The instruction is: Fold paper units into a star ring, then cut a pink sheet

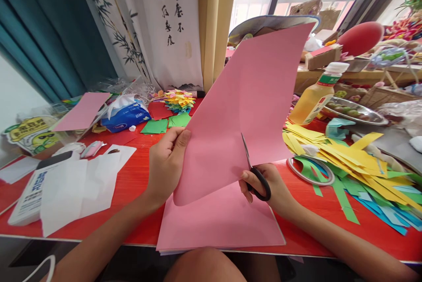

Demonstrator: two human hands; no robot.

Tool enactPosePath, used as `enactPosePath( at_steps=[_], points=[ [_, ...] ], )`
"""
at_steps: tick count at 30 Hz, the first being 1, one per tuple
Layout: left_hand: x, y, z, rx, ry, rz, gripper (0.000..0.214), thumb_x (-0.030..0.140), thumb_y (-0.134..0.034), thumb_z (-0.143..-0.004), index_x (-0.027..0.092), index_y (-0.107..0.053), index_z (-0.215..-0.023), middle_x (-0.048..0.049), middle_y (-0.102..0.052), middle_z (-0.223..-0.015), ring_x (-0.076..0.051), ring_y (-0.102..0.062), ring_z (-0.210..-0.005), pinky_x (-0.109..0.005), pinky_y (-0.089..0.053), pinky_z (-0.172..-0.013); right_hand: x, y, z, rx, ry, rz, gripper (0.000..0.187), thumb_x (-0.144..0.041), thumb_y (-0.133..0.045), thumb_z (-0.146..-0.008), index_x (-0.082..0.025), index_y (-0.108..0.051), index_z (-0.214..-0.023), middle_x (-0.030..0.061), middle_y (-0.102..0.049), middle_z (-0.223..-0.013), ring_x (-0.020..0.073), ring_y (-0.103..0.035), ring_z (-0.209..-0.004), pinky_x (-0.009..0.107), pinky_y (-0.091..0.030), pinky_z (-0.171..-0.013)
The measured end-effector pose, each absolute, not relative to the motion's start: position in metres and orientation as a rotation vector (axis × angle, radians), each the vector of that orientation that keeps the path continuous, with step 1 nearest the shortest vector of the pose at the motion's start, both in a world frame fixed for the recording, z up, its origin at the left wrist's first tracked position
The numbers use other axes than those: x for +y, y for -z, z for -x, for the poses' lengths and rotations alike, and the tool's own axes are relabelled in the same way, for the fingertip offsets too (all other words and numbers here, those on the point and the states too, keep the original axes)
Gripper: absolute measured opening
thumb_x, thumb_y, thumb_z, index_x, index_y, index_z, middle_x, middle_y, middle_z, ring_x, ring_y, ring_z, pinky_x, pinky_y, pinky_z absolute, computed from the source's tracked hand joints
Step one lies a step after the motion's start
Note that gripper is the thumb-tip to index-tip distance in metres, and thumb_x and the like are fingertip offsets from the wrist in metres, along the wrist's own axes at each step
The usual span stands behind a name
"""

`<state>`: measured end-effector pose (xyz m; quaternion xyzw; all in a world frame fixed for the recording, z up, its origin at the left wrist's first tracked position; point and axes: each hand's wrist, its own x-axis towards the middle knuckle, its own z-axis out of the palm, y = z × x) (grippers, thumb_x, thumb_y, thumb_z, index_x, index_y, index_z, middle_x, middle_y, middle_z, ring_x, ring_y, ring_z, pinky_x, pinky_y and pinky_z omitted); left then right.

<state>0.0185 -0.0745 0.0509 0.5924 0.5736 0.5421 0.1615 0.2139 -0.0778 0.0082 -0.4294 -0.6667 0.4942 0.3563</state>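
A large sheet of pink paper stands raised above the table, bent along its middle. My left hand pinches its left edge, thumb in front. In my right hand are scissors with black handles; the fingers are wrapped round the loops. The narrow metal blade points up along the paper, in a cut that runs from the lower edge partway up. Below the raised sheet, a stack of pink paper lies at the table's front edge.
On the red table, yellow paper strips, green and blue strips and a tape roll lie to the right. A juice bottle stands behind them. To the left are white sheets, a blue tissue pack and green paper squares.
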Motion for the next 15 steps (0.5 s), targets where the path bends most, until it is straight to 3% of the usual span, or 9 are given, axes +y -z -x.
enactPosePath(
  at_steps=[15],
  points=[
    [-0.0739, -0.0514, -0.0176, 1.591, -1.554, -1.676, 0.025, 0.040, -0.045, -0.081, 0.019, -0.055, -0.071, 0.0038, -0.044, -0.059, -0.007, -0.037, -0.051, -0.017, -0.030, -0.044, -0.0784, -0.0048, -0.2145, -1.636, -1.326, 1.107, 0.044, -0.048, -0.053, -0.073, -0.015, -0.048, -0.044, -0.0017, -0.047, -0.035, 0.0057, -0.037, -0.035, 0.020, -0.028, -0.039]
  ],
)
